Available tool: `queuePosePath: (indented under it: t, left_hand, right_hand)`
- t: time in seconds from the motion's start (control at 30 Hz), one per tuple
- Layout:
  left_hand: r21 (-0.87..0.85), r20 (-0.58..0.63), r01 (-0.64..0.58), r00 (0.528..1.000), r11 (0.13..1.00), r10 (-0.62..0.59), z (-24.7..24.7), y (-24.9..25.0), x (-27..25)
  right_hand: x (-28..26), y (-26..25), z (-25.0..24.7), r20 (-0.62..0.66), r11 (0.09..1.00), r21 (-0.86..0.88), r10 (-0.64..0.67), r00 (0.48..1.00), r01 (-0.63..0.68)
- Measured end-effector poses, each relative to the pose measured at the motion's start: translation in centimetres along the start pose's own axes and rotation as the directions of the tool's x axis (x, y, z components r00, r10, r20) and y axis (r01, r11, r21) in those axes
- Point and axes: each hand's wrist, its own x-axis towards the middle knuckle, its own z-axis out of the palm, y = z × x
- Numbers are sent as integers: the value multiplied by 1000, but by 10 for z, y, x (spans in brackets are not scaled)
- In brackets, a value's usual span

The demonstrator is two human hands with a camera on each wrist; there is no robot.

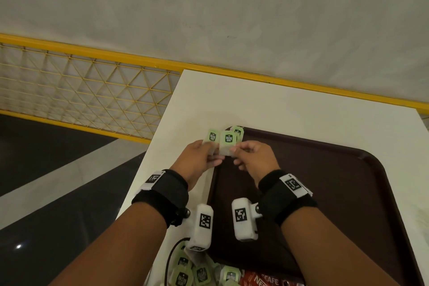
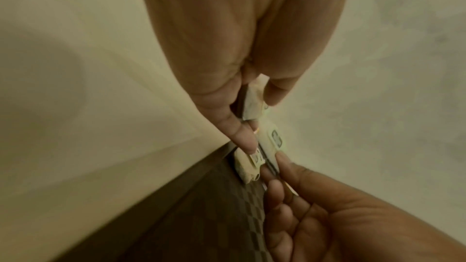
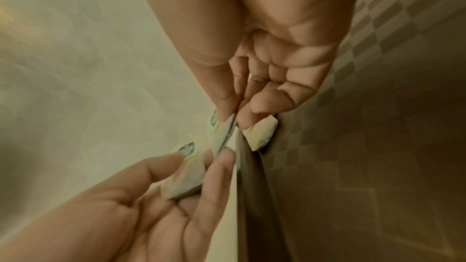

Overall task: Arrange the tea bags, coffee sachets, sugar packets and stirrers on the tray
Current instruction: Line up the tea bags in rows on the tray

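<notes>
Both hands meet over the far left corner of the dark brown tray (image 1: 336,193). My left hand (image 1: 212,154) (image 2: 257,115) pinches one pale green tea bag (image 1: 212,136) (image 3: 189,166) between thumb and fingers, just outside the tray's left rim. My right hand (image 1: 235,154) (image 3: 235,119) pinches a second tea bag (image 1: 228,141) (image 2: 273,138) by its lower edge, held upright beside the first. A third tea bag (image 1: 238,131) (image 3: 262,132) lies in the tray's corner behind them. No stirrers or sugar packets are in sight.
A heap of green tea bags (image 1: 192,271) and red Nescafe sachets (image 1: 267,281) lies at the near edge, by the tray's front left corner. The white table (image 1: 278,104) extends beyond the tray; its left edge drops to a dark floor. A yellow mesh railing (image 1: 92,90) runs behind.
</notes>
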Motion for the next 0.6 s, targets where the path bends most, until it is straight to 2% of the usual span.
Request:
queuePosePath:
  t: [0.07,0.2,0.47,0.53,0.6]
  left_hand:
    - [16,-67,0,998,1000,1,-5,1,0]
    - [202,-131,-58,988,978,86,-13,3,-6]
    - [298,-94,-126,983,946,160,-12,-2,-9]
    - [280,-103,-144,978,949,179,-9,-3,-9]
    - [267,-106,-154,977,951,188,-5,-5,-8]
  right_hand:
    - [7,7,0,-61,999,-26,30,998,-32]
    - [18,18,4,-163,983,-160,61,985,-88]
    - [13,12,1,-217,943,-330,-33,976,-41]
    - [4,3,-1,-201,953,-302,-90,975,25]
    - [-9,-7,0,-93,974,-210,-107,990,86]
